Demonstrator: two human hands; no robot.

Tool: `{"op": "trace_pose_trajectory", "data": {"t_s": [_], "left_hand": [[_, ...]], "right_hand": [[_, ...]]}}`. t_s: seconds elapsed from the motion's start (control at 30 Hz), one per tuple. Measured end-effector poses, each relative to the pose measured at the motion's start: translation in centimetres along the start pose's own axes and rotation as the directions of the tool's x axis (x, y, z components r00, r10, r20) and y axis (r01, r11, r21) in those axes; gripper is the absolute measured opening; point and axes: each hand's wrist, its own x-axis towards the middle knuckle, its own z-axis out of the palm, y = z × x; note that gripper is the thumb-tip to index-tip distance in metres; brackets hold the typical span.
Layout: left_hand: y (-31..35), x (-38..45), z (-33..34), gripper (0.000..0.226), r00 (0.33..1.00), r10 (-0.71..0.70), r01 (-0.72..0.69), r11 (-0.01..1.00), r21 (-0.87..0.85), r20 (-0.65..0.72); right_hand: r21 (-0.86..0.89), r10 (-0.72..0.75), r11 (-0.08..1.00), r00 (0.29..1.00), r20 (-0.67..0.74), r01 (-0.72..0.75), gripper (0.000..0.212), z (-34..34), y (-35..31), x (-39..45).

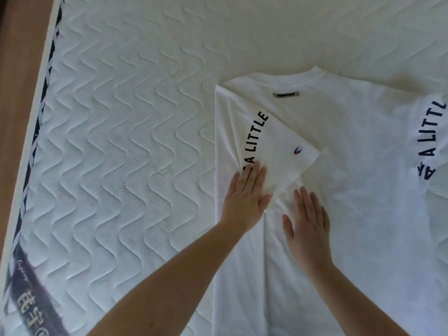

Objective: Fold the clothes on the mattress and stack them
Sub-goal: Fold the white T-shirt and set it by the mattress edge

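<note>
A white T-shirt (358,180) lies flat on the quilted white mattress (126,122), collar away from me, a grey label below the collar. Its left sleeve (274,141), printed "A LITTLE" in dark letters with a small logo, is folded in over the body. The right sleeve (429,141) with the same print lies spread out at the right. My left hand (247,197) presses flat on the folded sleeve with straight fingers. My right hand (308,224) lies flat on the shirt body beside it, fingers straight.
The mattress edge (36,132), with dark patterned piping, runs diagonally down the left side. Beyond it is brown floor (17,69). A printed label band (31,294) marks the mattress's lower left corner. Bare mattress stretches left of and behind the shirt.
</note>
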Motion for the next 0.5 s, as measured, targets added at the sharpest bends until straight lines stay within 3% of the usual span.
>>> {"op": "trace_pose_trajectory", "data": {"t_s": [0.27,0.5], "left_hand": [[1.8,-11.3,3.0,0.065,0.996,-0.057,0.059,0.998,-0.027,0.069],[2.4,-23.3,5.0,0.068,0.977,-0.099,0.109,0.993,-0.045,0.188]], "right_hand": [[-0.087,-0.284,0.95,0.945,0.162,0.3,0.052,1.8,-0.6,-9.5],[-0.112,-0.329,0.92,0.896,0.298,0.375,0.051,3.0,0.4,-17.8]]}}
